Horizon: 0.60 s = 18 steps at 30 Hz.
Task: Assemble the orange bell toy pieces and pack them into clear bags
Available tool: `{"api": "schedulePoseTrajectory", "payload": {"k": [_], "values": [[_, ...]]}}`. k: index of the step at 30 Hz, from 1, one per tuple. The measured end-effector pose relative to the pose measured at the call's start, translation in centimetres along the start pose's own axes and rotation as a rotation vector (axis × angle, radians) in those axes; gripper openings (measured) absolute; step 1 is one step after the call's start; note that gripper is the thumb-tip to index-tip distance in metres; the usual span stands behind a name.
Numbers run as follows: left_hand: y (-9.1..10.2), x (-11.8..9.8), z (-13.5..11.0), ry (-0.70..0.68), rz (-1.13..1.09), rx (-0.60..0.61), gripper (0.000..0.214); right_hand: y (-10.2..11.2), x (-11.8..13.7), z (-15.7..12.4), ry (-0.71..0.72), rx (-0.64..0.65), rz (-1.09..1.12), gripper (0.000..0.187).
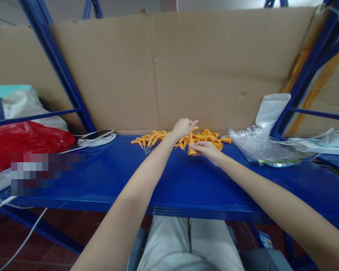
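Note:
A pile of several small orange plastic pieces [209, 136], some with thin metal chains [147, 149], lies at the back of the blue shelf [135, 177] against a cardboard wall. My left hand [183, 127] hovers over the middle of the pile with its fingers curled and pinched together; what they hold, if anything, is hidden. My right hand [207, 149] rests on the shelf at the pile's near edge, its fingers closed on an orange piece [191, 150] that stands upright.
A phone [96, 134] lies on a coil of white cable [98, 141] at the left. A red bag [22, 143] sits further left. Crumpled clear plastic bags [257, 147] and a white pouch [271, 109] lie at the right. Blue rack posts [62, 71] flank the cardboard [186, 67].

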<state>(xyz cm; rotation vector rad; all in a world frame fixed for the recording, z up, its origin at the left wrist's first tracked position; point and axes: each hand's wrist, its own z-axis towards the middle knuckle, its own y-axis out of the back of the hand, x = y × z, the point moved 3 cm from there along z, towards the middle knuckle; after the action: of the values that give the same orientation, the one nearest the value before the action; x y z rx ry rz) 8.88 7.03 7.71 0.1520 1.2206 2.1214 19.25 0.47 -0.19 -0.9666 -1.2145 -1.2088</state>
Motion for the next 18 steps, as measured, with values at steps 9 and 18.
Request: {"api": "schedulePoseTrajectory", "payload": {"k": [9, 18], "values": [[0.5, -0.8, -0.1, -0.038, 0.024, -0.027, 0.052, 0.1, 0.3, -0.2, 0.058, -0.024, -0.026, 0.027], [1.1, -1.8, -0.4, -0.097, -0.012, -0.041, 0.051, 0.4, 0.1, 0.2, 0.111, -0.038, -0.153, 0.028]]}}
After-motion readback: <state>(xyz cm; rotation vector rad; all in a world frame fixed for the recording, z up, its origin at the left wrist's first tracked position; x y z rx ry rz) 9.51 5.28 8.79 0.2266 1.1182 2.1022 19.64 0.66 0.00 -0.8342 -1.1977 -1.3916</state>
